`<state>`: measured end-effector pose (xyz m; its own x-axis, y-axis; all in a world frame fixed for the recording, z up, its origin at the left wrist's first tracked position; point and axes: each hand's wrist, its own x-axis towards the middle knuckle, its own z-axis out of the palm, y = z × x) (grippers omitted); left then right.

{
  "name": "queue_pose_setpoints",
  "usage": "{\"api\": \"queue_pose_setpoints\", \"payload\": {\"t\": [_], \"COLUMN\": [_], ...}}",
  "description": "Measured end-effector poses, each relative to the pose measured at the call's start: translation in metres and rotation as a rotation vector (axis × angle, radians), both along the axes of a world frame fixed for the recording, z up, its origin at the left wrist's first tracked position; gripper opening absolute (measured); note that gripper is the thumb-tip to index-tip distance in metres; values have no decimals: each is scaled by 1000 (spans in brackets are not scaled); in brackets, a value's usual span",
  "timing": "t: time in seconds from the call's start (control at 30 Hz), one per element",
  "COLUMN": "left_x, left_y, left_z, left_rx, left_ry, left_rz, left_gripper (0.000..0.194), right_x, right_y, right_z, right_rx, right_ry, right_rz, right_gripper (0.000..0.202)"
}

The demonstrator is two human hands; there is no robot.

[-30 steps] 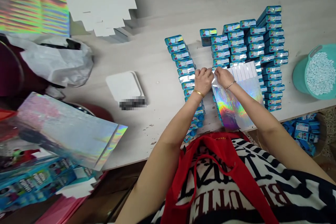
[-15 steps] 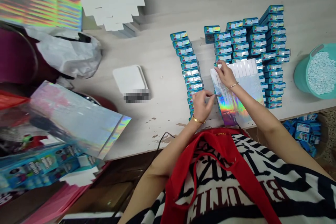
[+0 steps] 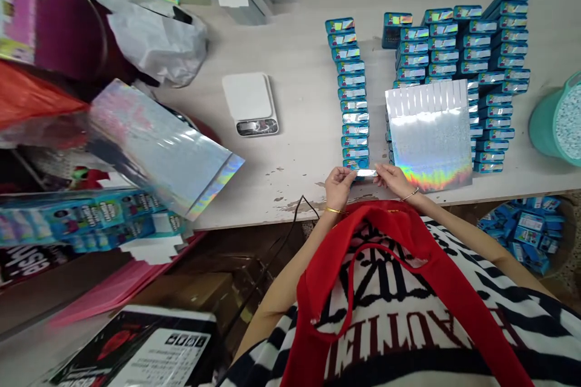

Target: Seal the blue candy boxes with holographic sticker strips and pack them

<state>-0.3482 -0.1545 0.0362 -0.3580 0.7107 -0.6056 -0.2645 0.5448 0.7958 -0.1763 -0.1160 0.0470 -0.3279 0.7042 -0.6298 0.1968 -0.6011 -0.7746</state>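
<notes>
Left hand point(image 3: 337, 188) and right hand point(image 3: 394, 180) pinching opposite ends of a small, shiny silver strip point(image 3: 366, 173) at the near end of a column of slim blue boxes point(image 3: 352, 81); right of this, a holographic silver sheet point(image 3: 430, 139) overlying further blue boxes point(image 3: 443, 43).
</notes>
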Motion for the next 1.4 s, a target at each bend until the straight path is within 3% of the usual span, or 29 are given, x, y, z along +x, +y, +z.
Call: {"api": "queue_pose_setpoints", "payload": {"t": [0.13, 0.27, 0.37, 0.67, 0.83, 0.97, 1.07, 1.2, 1.3, 1.4], "left_x": [-6, -4, -1, 1, 2, 2, -4, -18, -28, -37], "left_y": [-8, -1, 5, 13, 14, 14, 15, 20, 25, 30], "left_z": [-14, -24, -27, -29, -31, -34, -42, -63, -75, -73], "left_rx": [7, 67, 24, -97, -111, -149, -199, -260, -268, -282], "left_ry": [78, 402, 611, 767, 799, 806, 765, 621, 556, 536], "left_rz": [-27, -104, -164, -307, -345, -362, -296, -253, -283, -354], "left_gripper": [20, 13, 11, 9, 9, 13, 40, 71, 74, 75], "right_x": [-5, -8, -9, -13, -15, -19, -18, -16, -19, -27], "right_y": [-1, 9, 17, 20, 21, 19, 13, 0, -5, -5], "right_z": [-14, -27, -34, -50, -55, -58, -57, -52, -50, -48], "right_rx": [33, 245, 403, 525, 489, 459, 407, 257, 92, -92], "right_ry": [-45, -254, -399, -596, -647, -615, -569, -367, -180, -128], "right_rz": [65, 140, 233, 433, 481, 441, 320, 237, 257, 282], "right_gripper": [49, 32, 26, 23, 24, 25, 31, 40, 44, 52]}}
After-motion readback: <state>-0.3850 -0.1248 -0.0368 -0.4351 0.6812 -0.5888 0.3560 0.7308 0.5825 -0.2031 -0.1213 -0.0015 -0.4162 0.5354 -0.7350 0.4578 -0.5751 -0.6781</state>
